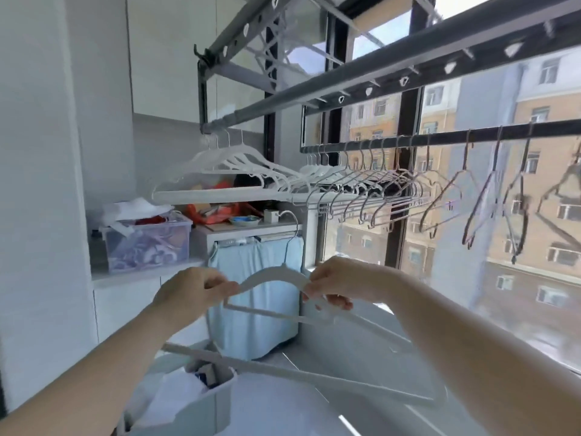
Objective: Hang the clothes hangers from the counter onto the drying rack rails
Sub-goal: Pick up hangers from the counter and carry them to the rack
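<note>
Left hand point(195, 291): pinching the left shoulder of the white hanger point(273, 275), thumb and curled fingers closing on it.
Right hand point(333, 284): gripping the same hanger's right shoulder, fingers curling round it.
White hanger: being held between both hands, wire hook pointing up above them.
Second hanger point(314, 377): lying below both hands, beside a grey bin point(201, 404).
Rack rail point(440, 138): running above and beyond the right hand, carrying metal hangers point(377, 190).
</note>
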Motion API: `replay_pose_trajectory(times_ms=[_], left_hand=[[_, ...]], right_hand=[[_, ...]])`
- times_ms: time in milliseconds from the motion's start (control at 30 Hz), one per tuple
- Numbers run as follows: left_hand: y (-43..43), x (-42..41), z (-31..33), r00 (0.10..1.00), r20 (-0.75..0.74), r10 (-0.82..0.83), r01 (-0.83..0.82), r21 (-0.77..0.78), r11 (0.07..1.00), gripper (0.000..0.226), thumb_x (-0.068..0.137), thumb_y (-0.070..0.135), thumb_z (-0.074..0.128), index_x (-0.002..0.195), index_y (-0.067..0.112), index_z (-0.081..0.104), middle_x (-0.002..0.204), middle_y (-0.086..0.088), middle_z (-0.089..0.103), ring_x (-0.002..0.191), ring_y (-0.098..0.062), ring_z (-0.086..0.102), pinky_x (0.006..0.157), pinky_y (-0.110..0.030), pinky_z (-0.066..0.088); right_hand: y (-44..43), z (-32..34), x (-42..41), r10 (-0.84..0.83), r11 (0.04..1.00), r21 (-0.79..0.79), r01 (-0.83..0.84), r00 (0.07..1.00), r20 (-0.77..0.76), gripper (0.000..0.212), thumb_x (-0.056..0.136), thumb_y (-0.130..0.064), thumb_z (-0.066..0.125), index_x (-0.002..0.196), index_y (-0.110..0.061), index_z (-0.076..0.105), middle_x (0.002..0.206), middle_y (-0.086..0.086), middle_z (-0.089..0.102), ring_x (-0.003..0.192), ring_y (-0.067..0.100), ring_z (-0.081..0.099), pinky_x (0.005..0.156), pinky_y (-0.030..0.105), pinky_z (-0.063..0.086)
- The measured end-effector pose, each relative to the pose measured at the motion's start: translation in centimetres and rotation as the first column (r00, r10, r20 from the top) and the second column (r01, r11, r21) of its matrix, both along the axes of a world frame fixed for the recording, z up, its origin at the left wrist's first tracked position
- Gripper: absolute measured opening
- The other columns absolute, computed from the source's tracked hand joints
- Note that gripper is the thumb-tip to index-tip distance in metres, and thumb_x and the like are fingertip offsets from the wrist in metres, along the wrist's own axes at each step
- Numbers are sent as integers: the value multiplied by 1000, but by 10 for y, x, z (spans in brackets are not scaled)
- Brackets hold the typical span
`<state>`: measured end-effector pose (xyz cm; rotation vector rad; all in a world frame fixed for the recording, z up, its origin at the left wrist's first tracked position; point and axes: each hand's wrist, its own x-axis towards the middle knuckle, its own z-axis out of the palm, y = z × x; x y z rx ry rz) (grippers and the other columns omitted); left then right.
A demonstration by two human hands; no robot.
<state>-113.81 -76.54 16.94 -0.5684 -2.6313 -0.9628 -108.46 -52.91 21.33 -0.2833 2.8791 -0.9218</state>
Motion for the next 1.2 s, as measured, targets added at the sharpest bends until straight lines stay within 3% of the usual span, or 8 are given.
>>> replay_pose_trajectory(times_ms=[100,267,433,567,733,867,967,1200], left_hand=[[-6,-16,-4,974,-218,61,-36,116,993,23,87,25,59,106,15,64,115,-4,60,101,-18,54,85,-28,38],[-21,-31,3,991,-92,-99,114,176,978,16,91,21,53,93,11,65,90,-3,63,84,-17,55,68,-22,37],[-38,-26,22,869,221,-443,341,380,860,26,89,35,48,76,17,62,75,3,65,64,-7,61,67,-17,47],[-49,-20,40,783,346,-517,454,251,855,45,75,56,50,89,16,63,84,2,69,65,-10,65,60,-21,52],[-63,-35,52,853,323,-410,405,87,910,17,92,17,51,78,12,58,71,0,65,46,-5,60,49,-19,50],[-76,-61,58,908,241,-342,329,91,940,24,95,15,45,73,12,54,61,2,63,37,-6,55,40,-16,42],[-82,-81,66,926,203,-318,310,70,948,27,95,15,45,69,13,52,56,5,62,32,-6,51,37,-17,38],[-85,-115,104,947,48,-318,315,57,947,22,93,15,50,73,13,60,41,5,59,29,-5,49,34,-14,35]], right_hand=[[-19,-1,-13,-105,994,-14,105,994,-8,23,88,-8,52,67,-14,59,42,-8,55,41,9,45,40,14,38],[-53,0,-34,-285,906,-287,311,950,130,16,90,-1,49,74,-2,52,64,9,55,32,7,50,38,18,46],[-88,3,-47,-423,627,-651,428,889,178,21,87,-8,62,70,2,53,49,8,54,30,10,52,39,22,52],[-120,12,-54,-465,505,-768,395,874,144,24,86,-6,61,67,5,53,35,6,54,29,12,54,35,20,49],[-151,25,-70,-514,481,-788,385,852,103,24,87,-6,61,66,4,52,38,7,55,29,13,54,38,24,52],[-156,38,-78,-539,662,-622,418,842,-7,20,91,-13,57,74,-3,53,62,8,55,37,13,54,42,25,51],[-147,60,-87,-558,830,-265,491,746,-365,15,92,-15,52,84,-5,60,71,3,58,62,19,57,62,30,52],[-131,141,-102,-99,754,240,611,467,-879,29,97,-10,38,120,-14,57,123,1,59,117,14,49,97,23,35]])
